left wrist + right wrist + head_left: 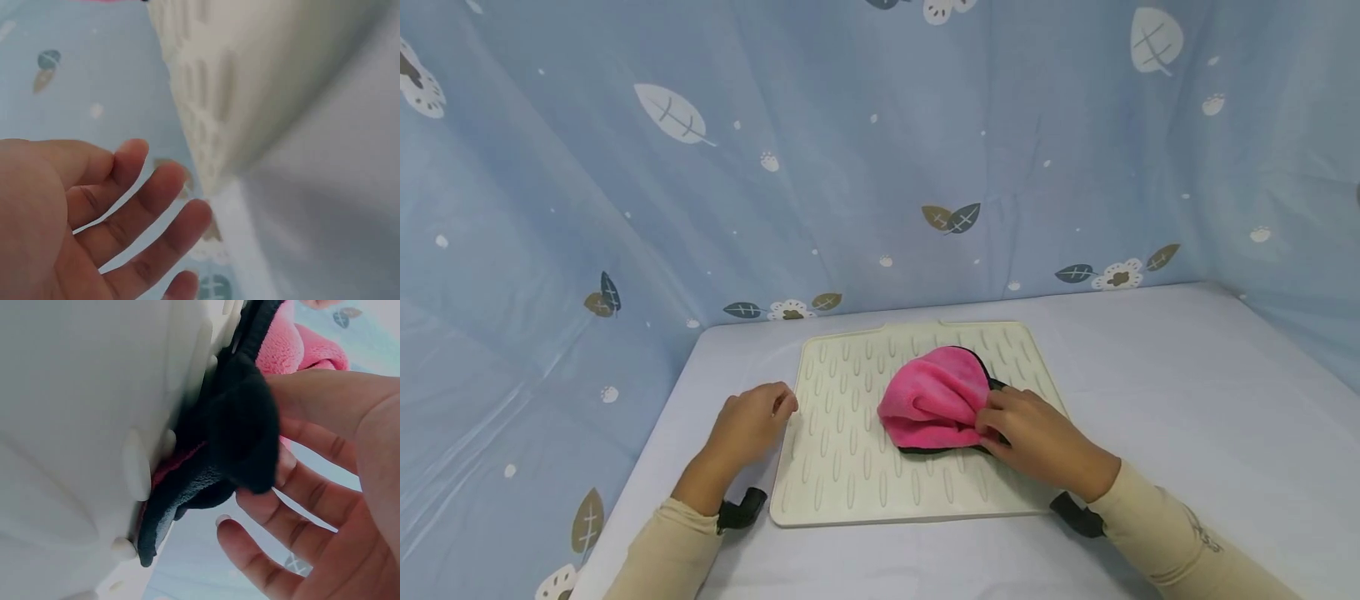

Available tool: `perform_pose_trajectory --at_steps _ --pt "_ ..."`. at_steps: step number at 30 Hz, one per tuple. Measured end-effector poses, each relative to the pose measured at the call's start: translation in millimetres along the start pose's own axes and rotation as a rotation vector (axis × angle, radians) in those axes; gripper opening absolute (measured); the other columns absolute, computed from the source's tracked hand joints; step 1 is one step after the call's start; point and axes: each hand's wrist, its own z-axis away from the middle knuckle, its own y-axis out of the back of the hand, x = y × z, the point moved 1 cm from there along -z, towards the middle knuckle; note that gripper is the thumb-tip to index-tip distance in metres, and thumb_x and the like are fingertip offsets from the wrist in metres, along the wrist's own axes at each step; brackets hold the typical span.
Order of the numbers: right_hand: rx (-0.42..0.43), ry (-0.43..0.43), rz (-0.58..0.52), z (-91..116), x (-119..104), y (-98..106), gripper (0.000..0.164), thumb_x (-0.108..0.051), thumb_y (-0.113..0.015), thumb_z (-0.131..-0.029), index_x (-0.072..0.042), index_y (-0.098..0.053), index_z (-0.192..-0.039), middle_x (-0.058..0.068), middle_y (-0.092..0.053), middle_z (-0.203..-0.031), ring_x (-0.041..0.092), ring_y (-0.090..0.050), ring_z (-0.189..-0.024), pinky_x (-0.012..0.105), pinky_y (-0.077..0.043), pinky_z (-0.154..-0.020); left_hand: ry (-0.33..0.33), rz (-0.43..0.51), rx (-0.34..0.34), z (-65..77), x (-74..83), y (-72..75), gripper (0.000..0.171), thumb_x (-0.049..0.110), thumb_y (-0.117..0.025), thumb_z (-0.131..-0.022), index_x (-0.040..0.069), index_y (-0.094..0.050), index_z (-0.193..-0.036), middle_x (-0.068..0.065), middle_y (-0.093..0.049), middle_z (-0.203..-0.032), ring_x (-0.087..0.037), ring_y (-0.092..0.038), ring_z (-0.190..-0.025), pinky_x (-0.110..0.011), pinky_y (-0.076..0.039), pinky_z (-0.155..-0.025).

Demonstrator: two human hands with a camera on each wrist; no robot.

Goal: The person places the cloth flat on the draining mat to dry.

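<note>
A pink plush cloth point(936, 396) with black edging lies bunched on a cream ribbed mat point(842, 467). My right hand point(1041, 437) pinches the cloth at its right side, thumb and fingers on a gathered fold. Seen from the right wrist, a dark flap point(244, 425) of the cloth hangs between thumb and fingers, close over the mat's raised ribs. My left hand point(751, 425) hovers beside the mat's left edge, holding nothing. Its fingers point(156, 194) are loosely bent in the left wrist view.
The mat lies on a white-covered table point(1187, 392). Behind and to the left hangs a blue curtain point(850, 167) with leaf and flower prints. Black wrist mounts point(741, 508) sit at both sleeves, near the mat's front corners.
</note>
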Motion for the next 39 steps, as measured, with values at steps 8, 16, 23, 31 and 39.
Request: perform_pose_trajectory --at_steps 8,16,23,31,39 --pt "0.042 0.003 0.004 -1.2 -4.2 6.0 0.018 -0.017 -0.087 -0.076 -0.020 -0.070 -0.083 -0.008 -0.058 -0.084 0.009 -0.054 -0.078 0.032 -0.048 -0.071 -0.086 -0.007 0.023 10.4 32.5 4.5 0.011 0.022 -0.063 -0.097 0.020 -0.067 -0.087 0.006 -0.070 -0.090 -0.014 -0.066 -0.086 -0.043 -0.051 -0.083" --pt "0.084 0.032 -0.042 -5.9 -8.9 10.5 0.017 -0.015 -0.086 -0.077 -0.019 -0.071 -0.084 -0.007 -0.060 -0.085 0.009 -0.057 -0.079 0.034 -0.051 -0.074 -0.213 0.018 0.126 27.6 64.4 7.4 0.013 0.020 -0.075 -0.088 0.023 -0.066 -0.079 0.012 -0.066 -0.079 -0.011 -0.063 -0.075 -0.035 -0.051 -0.075" --pt "0.125 0.010 -0.039 -2.0 -8.8 17.1 0.019 -0.013 -0.086 -0.076 -0.020 -0.069 -0.082 -0.008 -0.058 -0.083 0.007 -0.053 -0.077 0.030 -0.051 -0.071 -0.399 -0.016 0.145 29.5 108.5 -5.5 0.008 0.023 -0.078 -0.086 0.022 -0.070 -0.083 0.010 -0.069 -0.079 -0.007 -0.064 -0.076 -0.029 -0.047 -0.070" --pt "0.168 -0.016 -0.044 -3.7 -10.0 16.4 0.019 -0.013 -0.084 -0.078 -0.018 -0.067 -0.081 -0.009 -0.057 -0.079 0.006 -0.048 -0.074 0.026 -0.048 -0.066 -0.503 -0.059 0.177 22.5 132.7 -18.3 0.006 0.025 -0.077 -0.087 0.023 -0.072 -0.086 0.015 -0.069 -0.078 -0.002 -0.062 -0.073 -0.026 -0.044 -0.067" --pt "0.156 -0.074 -0.086 -5.9 -14.7 18.8 0.016 -0.013 -0.081 -0.082 -0.017 -0.066 -0.085 -0.010 -0.051 -0.076 0.004 -0.045 -0.073 0.020 -0.042 -0.061 -0.535 -0.096 0.200 20.1 135.6 -25.7 0.011 0.033 -0.077 -0.087 0.024 -0.072 -0.092 0.014 -0.066 -0.079 -0.005 -0.057 -0.069 -0.028 -0.043 -0.069"
